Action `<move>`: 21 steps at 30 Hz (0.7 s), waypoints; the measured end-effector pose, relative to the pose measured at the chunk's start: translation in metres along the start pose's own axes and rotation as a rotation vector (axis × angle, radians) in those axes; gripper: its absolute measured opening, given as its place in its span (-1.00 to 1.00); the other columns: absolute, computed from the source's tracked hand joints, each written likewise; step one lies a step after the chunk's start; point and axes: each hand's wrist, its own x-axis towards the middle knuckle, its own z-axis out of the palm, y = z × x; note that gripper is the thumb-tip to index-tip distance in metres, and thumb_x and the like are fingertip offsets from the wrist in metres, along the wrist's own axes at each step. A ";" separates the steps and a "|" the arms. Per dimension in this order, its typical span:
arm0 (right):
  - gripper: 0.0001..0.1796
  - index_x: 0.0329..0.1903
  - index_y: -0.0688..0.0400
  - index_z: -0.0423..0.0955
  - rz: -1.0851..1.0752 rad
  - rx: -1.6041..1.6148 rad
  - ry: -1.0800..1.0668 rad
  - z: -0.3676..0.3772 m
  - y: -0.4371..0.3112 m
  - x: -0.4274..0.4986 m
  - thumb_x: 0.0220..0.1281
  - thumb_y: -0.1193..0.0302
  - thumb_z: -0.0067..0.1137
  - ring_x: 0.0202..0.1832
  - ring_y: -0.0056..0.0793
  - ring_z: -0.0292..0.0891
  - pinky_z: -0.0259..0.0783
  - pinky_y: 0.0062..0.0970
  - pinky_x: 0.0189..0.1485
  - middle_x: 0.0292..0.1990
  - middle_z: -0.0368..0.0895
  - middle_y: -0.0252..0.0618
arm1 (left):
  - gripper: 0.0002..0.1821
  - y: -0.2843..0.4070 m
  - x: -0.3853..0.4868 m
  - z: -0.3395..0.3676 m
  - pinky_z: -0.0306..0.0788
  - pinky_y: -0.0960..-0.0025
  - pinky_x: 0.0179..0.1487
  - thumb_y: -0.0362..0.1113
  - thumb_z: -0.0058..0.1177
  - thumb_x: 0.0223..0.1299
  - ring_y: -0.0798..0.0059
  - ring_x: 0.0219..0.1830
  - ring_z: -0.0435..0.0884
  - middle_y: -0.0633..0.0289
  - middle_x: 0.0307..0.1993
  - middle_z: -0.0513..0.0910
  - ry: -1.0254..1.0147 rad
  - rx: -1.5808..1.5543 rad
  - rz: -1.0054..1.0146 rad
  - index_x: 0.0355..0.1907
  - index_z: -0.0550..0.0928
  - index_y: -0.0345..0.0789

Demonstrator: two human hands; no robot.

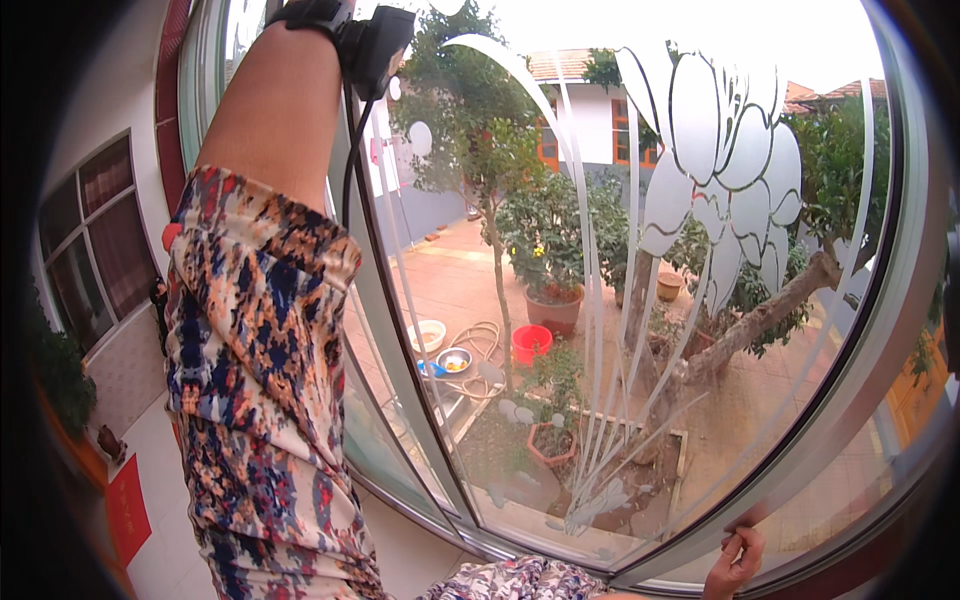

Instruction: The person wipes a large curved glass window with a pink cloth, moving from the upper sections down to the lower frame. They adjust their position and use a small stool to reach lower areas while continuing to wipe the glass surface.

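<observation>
My left arm is raised along the left of the view, in a patterned sleeve [262,375]. A black strap [311,15] with a small black camera [379,49] and a cable sits at the wrist. My left hand is beyond the top edge, out of view. Low on the right, my right hand [735,562] is at the metal window frame [795,457], its fingers curled; whether they grip anything cannot be made out. Before me stands a glass pane [480,450] with a frosted flower design [690,127] and long curved stems.
Beyond the glass are a tree trunk [757,319], a large potted shrub [553,309], a red bucket [532,344], a metal bowl [454,361], a pale basin [427,336] and a coiled hose [476,341]. At left are a curtained window [97,232] and a red mat [127,510].
</observation>
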 end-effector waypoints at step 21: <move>-0.79 -0.31 0.21 0.41 0.171 0.008 -0.198 -0.010 0.007 0.003 0.25 0.64 0.32 -0.48 -0.61 0.35 0.34 -0.54 -0.36 -0.46 0.43 -0.36 | -0.39 0.199 -0.585 -0.186 0.02 -0.21 0.59 -0.15 0.10 0.48 -0.33 0.54 0.20 -0.32 0.50 0.23 -0.339 -0.032 -0.229 0.45 0.33 -0.38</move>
